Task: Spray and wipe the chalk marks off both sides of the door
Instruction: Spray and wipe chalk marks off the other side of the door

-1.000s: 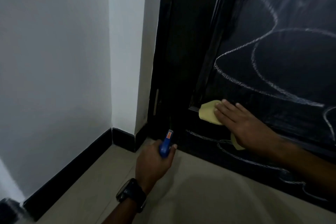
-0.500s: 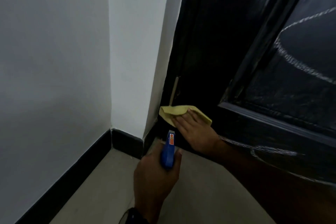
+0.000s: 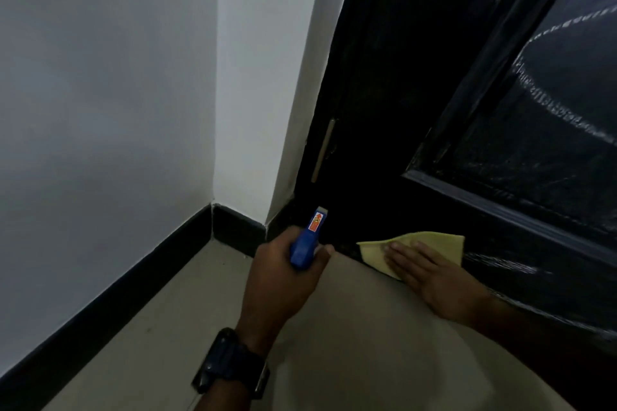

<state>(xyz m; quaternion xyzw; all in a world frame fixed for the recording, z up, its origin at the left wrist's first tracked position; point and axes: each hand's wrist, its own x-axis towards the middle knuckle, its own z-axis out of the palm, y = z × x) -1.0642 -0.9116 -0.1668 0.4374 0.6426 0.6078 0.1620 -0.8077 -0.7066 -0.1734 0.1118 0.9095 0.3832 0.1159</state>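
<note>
The black door [image 3: 400, 93] fills the right side, with white chalk marks [image 3: 541, 100] curving across its recessed panel and fainter ones on the bottom rail. My right hand [image 3: 430, 277] lies flat with straight fingers on a yellow cloth [image 3: 430, 240], pressing it against the door's bottom rail just above the floor. My left hand [image 3: 283, 280], a black watch on its wrist, grips a blue spray bottle [image 3: 307, 240] whose nozzle points toward the door's lower corner. The bottle's body is hidden inside the fist.
A white wall [image 3: 100, 93] stands to the left and meets a white pillar beside the door frame. Black skirting [image 3: 140, 264] runs along the wall's base. Beige floor tiles [image 3: 350, 344] lie under both arms. A pale hinge strip [image 3: 324, 150] shows on the frame.
My right hand has slid the cloth down and to the right, from the hinge-side edge onto the bottom rail near the floor. The left hand with the bottle stays roughly in place.
</note>
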